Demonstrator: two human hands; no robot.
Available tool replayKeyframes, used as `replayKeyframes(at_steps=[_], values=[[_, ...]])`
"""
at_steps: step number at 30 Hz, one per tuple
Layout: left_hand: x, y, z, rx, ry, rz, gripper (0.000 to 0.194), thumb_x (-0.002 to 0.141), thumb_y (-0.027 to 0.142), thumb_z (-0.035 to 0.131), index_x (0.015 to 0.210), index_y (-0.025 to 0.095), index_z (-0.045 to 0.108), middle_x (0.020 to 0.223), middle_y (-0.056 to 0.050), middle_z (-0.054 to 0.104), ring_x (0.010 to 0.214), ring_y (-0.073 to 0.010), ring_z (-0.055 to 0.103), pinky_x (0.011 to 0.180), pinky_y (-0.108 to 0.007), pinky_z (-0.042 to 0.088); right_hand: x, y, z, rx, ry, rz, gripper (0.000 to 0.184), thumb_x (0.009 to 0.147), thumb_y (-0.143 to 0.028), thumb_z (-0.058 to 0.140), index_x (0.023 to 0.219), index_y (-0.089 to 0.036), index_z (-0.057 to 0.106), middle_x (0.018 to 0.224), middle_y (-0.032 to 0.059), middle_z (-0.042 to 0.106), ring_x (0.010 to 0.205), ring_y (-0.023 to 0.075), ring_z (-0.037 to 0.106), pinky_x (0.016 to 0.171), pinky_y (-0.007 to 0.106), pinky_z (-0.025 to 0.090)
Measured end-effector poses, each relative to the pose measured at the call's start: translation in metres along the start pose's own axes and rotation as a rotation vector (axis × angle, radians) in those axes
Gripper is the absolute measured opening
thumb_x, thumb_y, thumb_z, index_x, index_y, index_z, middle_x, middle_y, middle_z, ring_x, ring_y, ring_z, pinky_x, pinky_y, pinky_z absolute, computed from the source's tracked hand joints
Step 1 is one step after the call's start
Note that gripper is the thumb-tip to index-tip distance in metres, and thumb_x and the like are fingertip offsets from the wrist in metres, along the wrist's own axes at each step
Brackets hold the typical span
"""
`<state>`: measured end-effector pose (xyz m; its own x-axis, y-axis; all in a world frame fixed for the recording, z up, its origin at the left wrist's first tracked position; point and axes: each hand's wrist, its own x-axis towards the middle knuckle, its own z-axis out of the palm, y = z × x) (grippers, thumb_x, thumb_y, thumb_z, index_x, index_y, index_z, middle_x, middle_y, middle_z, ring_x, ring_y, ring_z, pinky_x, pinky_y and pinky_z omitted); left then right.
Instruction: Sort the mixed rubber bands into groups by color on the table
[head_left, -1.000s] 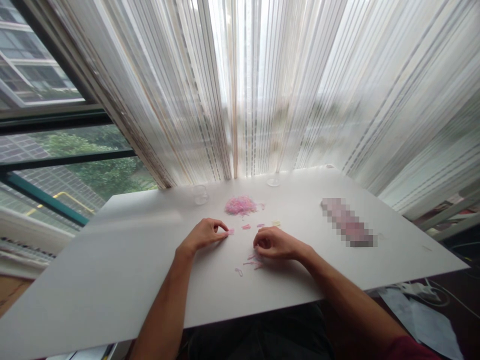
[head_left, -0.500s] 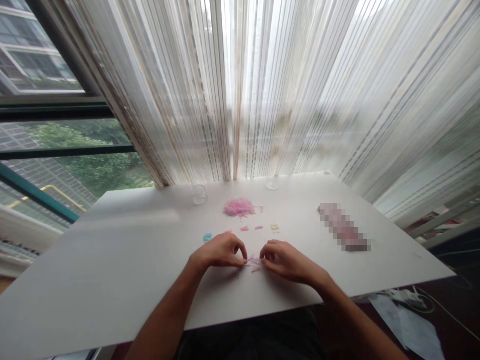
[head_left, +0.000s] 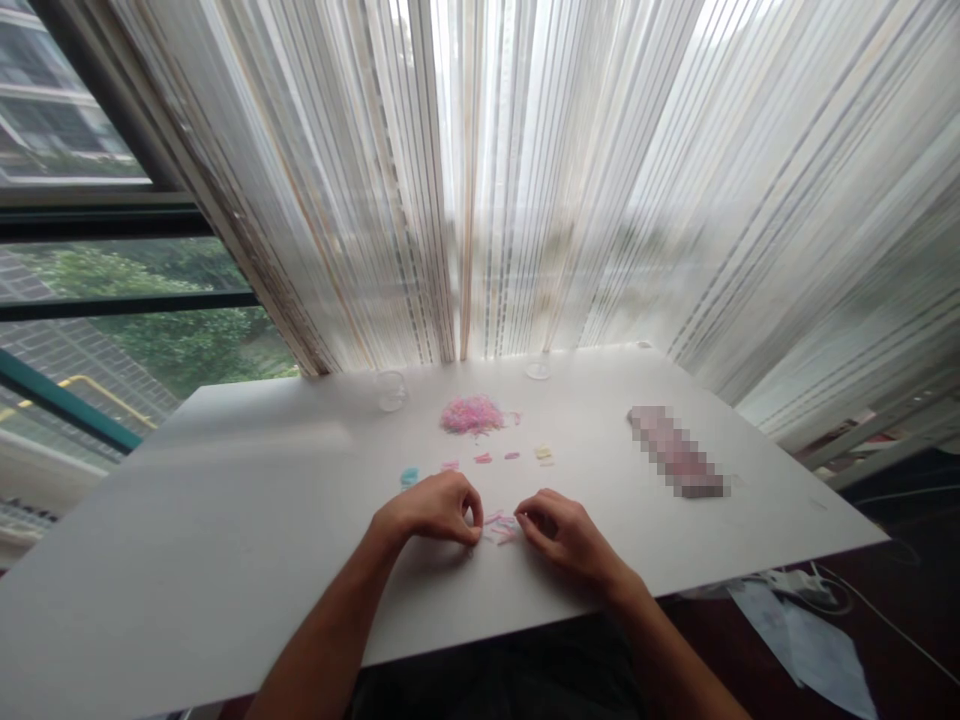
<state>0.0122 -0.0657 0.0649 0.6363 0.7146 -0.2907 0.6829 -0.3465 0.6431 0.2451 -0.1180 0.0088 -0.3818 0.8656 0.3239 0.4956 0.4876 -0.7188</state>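
My left hand (head_left: 431, 510) and my right hand (head_left: 561, 528) rest on the white table (head_left: 225, 520), fingers curled in pinches on either side of a small scatter of pink loops (head_left: 499, 526). Both sets of fingertips touch these little bands; what each pinch holds is too small to make out. Farther back lies a heap of pink bands (head_left: 472, 414). Between it and my hands stands a row of tiny sorted groups: a blue one (head_left: 409, 476), pink ones (head_left: 482, 458) and a yellow one (head_left: 544, 454).
A small clear cup (head_left: 391, 389) and a clear lid (head_left: 537, 370) stand at the table's far edge by the striped sheer curtain (head_left: 525, 180). A blurred pinkish oblong (head_left: 675, 450) lies right. Cables and papers (head_left: 802, 610) lie on the floor at right.
My left hand came back from the far row toward me. Both hands closed in on the loose pink loops near the front, and a blue group has come into sight.
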Motion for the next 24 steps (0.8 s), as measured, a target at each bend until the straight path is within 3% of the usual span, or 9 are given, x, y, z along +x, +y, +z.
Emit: replayKeyframes(at_steps=[5,9,14,20,24], values=[[-0.001,0.001,-0.003,-0.055,0.03,0.052,0.019,0.065,0.023,0.066,0.077,0.017,0.078,0.052,0.005,0.044,0.05,-0.0086,0.038,0.046,-0.021,0.026,0.001,-0.006,-0.001,-0.005,0.045,-0.055,0.009,0.091,-0.023,0.058,0.092,-0.019,0.067,0.08,0.0033,0.061,0.072,0.0151,0.058,0.068,0.027,0.049],[0.0,0.001,-0.002,-0.069,0.069,0.095,0.018,0.068,0.024,0.066,0.079,0.015,0.077,0.053,0.006,0.04,0.052,-0.0085,0.037,0.048,-0.021,0.025,0.011,-0.015,-0.005,-0.065,-0.037,-0.135,0.014,0.091,-0.027,0.062,0.102,-0.02,0.066,0.087,0.005,0.063,0.079,0.017,0.06,0.074,0.029,0.05],[-0.002,0.0,-0.006,-0.106,0.101,0.115,0.016,0.068,0.023,0.066,0.077,0.014,0.076,0.053,0.006,0.035,0.052,-0.0079,0.031,0.048,-0.021,0.023,0.03,-0.015,-0.014,-0.158,-0.141,-0.243,0.005,0.09,-0.019,0.062,0.09,-0.019,0.067,0.084,0.0046,0.065,0.078,0.0166,0.06,0.07,0.028,0.047],[-0.005,-0.001,-0.012,-0.17,0.165,0.122,0.014,0.069,0.023,0.066,0.073,0.013,0.074,0.054,0.007,0.032,0.052,-0.0076,0.028,0.048,-0.021,0.023,0.048,-0.014,-0.015,-0.117,-0.19,-0.298,0.006,0.088,-0.017,0.063,0.086,-0.019,0.068,0.078,0.0026,0.065,0.072,0.0146,0.059,0.069,0.026,0.047],[-0.003,-0.006,-0.013,-0.179,0.295,0.094,0.022,0.076,0.033,0.067,0.082,0.014,0.074,0.054,0.008,0.027,0.051,-0.0077,0.024,0.05,-0.022,0.022,0.065,-0.002,-0.024,-0.116,-0.155,-0.299,0.007,0.086,-0.015,0.063,0.082,-0.018,0.068,0.076,0.0024,0.064,0.071,0.0143,0.058,0.07,0.027,0.047]])
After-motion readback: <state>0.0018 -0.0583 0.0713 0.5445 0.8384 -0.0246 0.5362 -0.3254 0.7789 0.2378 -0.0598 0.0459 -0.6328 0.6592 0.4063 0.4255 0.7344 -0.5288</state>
